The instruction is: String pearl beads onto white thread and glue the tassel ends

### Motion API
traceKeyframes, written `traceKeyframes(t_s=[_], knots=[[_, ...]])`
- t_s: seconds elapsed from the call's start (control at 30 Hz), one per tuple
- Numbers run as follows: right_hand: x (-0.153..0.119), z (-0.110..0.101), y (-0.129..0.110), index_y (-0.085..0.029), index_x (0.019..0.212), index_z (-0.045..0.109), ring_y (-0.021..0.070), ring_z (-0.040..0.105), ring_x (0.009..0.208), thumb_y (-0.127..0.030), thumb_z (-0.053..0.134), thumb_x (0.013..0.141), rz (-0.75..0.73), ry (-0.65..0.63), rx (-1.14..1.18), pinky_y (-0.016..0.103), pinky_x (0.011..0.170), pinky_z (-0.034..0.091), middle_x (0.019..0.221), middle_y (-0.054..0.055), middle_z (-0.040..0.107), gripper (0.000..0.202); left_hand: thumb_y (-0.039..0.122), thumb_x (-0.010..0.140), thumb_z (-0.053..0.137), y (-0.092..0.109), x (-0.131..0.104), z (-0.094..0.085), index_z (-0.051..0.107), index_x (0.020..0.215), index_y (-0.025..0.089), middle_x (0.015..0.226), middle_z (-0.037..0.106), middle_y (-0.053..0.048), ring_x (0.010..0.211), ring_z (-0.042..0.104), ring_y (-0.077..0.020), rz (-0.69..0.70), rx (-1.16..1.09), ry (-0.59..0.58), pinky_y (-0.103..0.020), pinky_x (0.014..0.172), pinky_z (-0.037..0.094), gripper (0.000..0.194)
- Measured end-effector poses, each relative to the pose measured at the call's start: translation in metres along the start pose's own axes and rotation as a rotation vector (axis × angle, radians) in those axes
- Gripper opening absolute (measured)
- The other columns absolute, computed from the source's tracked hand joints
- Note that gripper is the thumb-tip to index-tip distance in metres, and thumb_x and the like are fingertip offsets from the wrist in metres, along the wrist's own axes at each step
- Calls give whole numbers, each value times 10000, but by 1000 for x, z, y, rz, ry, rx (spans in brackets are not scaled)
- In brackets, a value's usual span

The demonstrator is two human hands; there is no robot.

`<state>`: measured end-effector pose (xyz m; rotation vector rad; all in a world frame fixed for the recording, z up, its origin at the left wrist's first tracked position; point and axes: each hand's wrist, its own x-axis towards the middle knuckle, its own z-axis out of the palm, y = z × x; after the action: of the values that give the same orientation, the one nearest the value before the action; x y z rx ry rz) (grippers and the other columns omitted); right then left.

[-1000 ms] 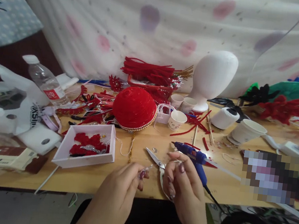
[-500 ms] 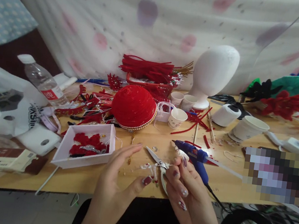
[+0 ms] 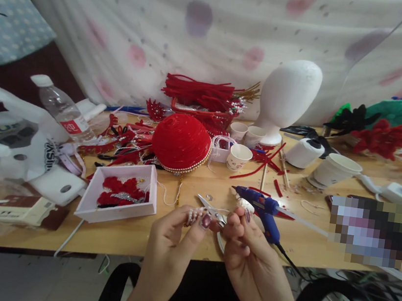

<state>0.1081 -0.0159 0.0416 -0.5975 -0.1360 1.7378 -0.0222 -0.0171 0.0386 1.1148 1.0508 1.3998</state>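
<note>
Between the thumb and fingers of my left hand (image 3: 173, 250) is a string of white pearl beads (image 3: 194, 215). My right hand (image 3: 253, 261) is closed in a pinch on a fine white thread (image 3: 220, 210), which stretches across toward the beads. Scissors (image 3: 211, 209) lie partly open on the table under the hands, their handles mostly covered. Just beyond my right hand rests a blue glue gun (image 3: 262, 207), its nozzle pointing left, with a clear glue stick in its back. A small white beaded piece (image 3: 244, 204) is beside it.
A white box (image 3: 115, 211) of red velvet pieces sits left of the hands. Behind stand a red domed cap (image 3: 181, 143) with pearl trim, paper cups (image 3: 239, 157) and a white foam head (image 3: 289, 98). A thread spool (image 3: 303, 153) and a phone (image 3: 365, 236) are to the right.
My left hand has come right and closed on the pearl beads, lifting them from beside the scissors. My right hand stays near the same spot, fingers curled in more.
</note>
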Motion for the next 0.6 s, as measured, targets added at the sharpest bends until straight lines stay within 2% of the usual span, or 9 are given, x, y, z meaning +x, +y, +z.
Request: traceKeyframes(t_s=[0.17, 0.33, 0.53, 0.6], knots=[[1, 0, -2, -143, 788, 790, 39, 752, 600, -115, 980, 539, 34, 7, 54, -9, 530, 539, 718, 14, 809, 314, 310, 900, 680, -4, 3, 0, 735, 730, 195, 715, 721, -8, 719, 643, -156, 15, -1, -28, -235, 720, 512, 212], [2, -2, -4, -158, 799, 789, 27, 743, 589, -116, 981, 546, 42, -14, 31, -15, 505, 521, 715, -10, 804, 320, 340, 912, 681, -8, 6, -1, 753, 763, 197, 738, 728, -11, 739, 660, -154, 37, 2, -90, -223, 721, 525, 219], [-3, -2, -1, -181, 808, 787, 44, 695, 548, -235, 890, 752, -63, -172, -136, 54, 472, 533, 688, -4, 776, 129, 379, 919, 683, -7, 3, -4, 804, 875, 207, 859, 781, -54, 813, 715, -187, 20, 15, -110, -268, 784, 569, 215], [-6, -3, 1, -195, 812, 787, 61, 681, 528, -264, 852, 799, -120, -218, -188, 90, 466, 540, 680, 1, 768, 97, 401, 900, 708, -7, -1, -4, 805, 921, 217, 839, 783, -50, 800, 722, -186, -3, 6, -99, -271, 778, 578, 209]])
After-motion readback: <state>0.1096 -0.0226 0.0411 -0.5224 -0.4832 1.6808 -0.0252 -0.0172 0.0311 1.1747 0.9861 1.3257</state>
